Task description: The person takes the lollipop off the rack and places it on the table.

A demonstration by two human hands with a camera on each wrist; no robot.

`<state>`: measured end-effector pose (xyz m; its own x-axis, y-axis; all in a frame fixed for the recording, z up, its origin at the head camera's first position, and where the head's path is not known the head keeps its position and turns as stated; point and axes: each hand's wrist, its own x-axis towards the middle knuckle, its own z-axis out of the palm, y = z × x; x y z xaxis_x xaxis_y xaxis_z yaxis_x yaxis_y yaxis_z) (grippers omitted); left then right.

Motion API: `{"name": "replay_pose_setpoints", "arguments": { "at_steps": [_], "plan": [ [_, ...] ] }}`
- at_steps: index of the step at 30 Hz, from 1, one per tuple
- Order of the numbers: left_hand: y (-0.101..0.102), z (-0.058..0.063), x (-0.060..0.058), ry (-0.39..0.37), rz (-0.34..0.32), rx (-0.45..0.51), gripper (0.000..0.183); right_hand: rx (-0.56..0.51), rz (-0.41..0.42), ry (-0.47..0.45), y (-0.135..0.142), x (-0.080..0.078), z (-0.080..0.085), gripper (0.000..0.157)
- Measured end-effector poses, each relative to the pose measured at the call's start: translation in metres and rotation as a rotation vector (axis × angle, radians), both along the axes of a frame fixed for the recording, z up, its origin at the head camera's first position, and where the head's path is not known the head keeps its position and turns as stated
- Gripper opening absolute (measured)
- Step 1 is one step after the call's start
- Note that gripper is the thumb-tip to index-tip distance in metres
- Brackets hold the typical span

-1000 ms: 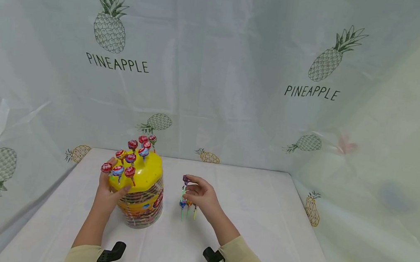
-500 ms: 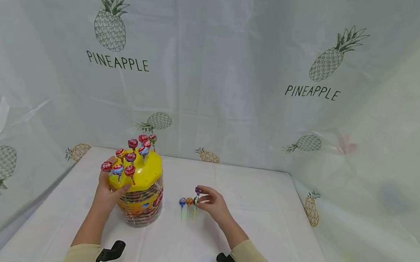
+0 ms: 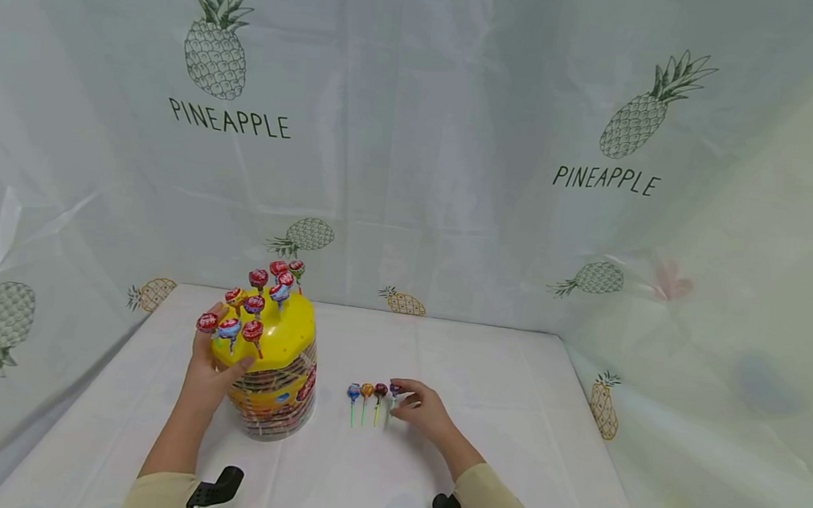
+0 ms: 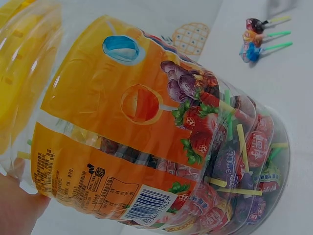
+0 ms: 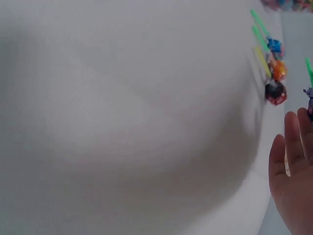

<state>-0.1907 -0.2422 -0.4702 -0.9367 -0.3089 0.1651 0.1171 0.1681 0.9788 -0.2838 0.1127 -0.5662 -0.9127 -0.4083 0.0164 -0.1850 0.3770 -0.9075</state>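
Note:
At the left of the head view, my left hand [image 3: 210, 378] grips the side of a clear tub [image 3: 273, 404] just under its yellow lid [image 3: 283, 336]. Several wrapped lollipops [image 3: 252, 329] stand in the lid on their sticks. More lollipops [image 4: 225, 166] show through the tub wall in the left wrist view. My right hand [image 3: 427, 415] pinches a purple lollipop [image 3: 395, 389], partly hidden by the fingers, close above the table. To its left lie a blue lollipop [image 3: 354, 393], an orange one [image 3: 367, 390] and a dark red one [image 3: 381, 390], side by side with sticks toward me.
A white cloth covers the table [image 3: 506, 440]. Behind it hangs a pale curtain [image 3: 425, 126] printed with pineapples. The tub stands left of the lollipop row, with a gap of bare cloth between them.
My right hand has carried the purple lollipop rightward and down, from above the blue one to beside the dark red one. The left hand still holds the tub in the same place.

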Motion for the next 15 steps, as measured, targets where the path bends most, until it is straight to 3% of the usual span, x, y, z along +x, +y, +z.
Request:
{"name": "replay_pose_setpoints", "arguments": {
  "at_steps": [9,15],
  "plan": [
    [0.0,0.0,0.001,0.002,-0.001,-0.002,0.092,0.152,-0.027,0.03,0.002,-0.007,-0.017,0.051],
    [0.001,0.002,0.001,0.004,-0.006,0.0,0.093,0.2,-0.033,0.035,0.001,-0.015,-0.025,0.052]
  ]
}}
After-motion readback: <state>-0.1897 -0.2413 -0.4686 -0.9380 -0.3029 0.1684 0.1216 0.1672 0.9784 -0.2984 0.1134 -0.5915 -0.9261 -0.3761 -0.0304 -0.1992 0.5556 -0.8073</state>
